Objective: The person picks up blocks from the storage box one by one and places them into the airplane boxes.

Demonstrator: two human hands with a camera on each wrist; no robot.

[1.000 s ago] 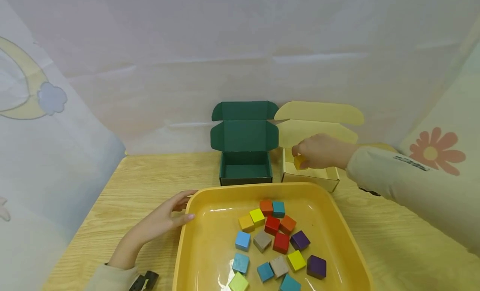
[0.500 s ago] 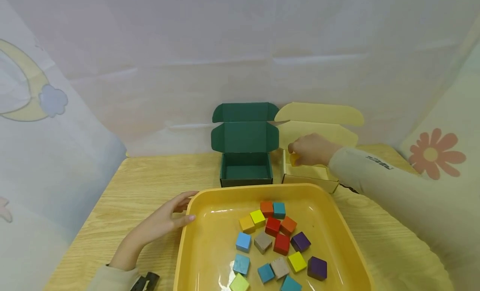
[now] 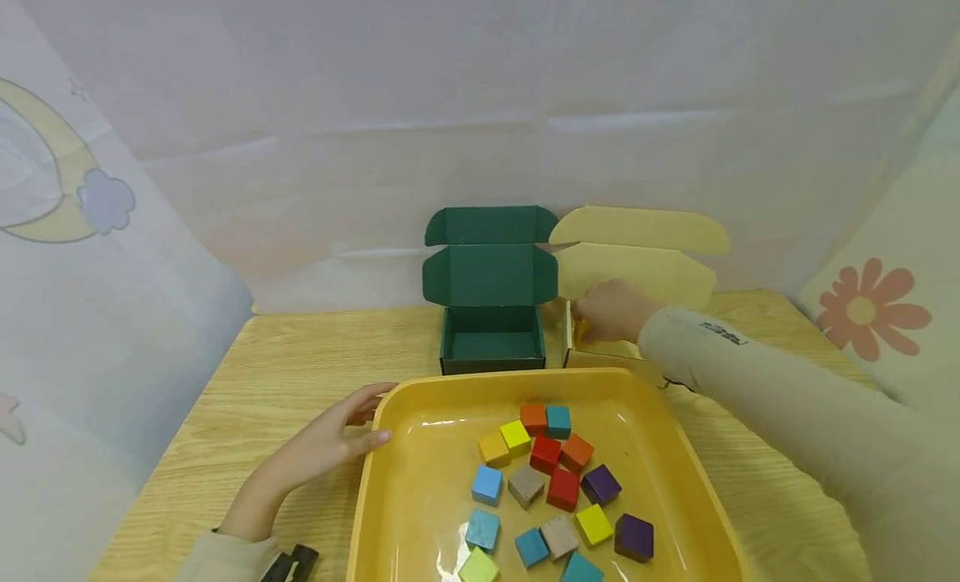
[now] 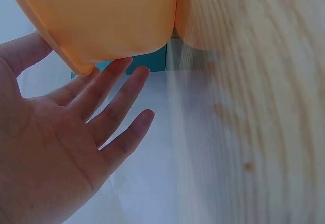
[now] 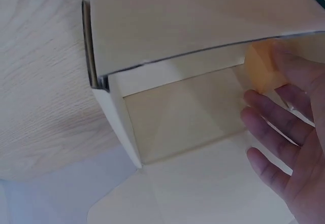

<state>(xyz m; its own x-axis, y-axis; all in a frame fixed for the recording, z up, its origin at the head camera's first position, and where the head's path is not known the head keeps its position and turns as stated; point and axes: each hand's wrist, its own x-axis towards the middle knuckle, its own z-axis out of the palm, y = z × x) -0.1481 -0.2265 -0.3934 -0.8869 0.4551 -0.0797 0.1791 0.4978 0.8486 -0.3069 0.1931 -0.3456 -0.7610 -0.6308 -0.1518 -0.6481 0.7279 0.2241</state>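
My right hand [image 3: 617, 309] reaches into the open pale-yellow cardboard box [image 3: 603, 359] and pinches an orange-yellow wooden cube [image 5: 260, 65] between thumb and fingers. In the right wrist view the cube is at the box's inner corner, with the other fingers spread over the bare box floor. My left hand [image 3: 318, 447] stays at the left rim of the yellow tray [image 3: 401, 515], its thumb at the rim and its fingers extended along the outside. Several coloured cubes, among them a red cube [image 3: 562, 489] and a purple cube [image 3: 634, 538], lie scattered in the tray.
An open green cardboard box [image 3: 491, 273] stands left of the pale-yellow one, both lids raised against the printed backdrop [image 3: 375, 182]. The tray is in front of both boxes on the wooden table [image 3: 300, 348]. A black strap [image 3: 300, 559] shows by the left sleeve.
My right hand has moved left and lower into the pale-yellow box with the orange-yellow cube. The left hand and the cubes in the tray have kept their places.
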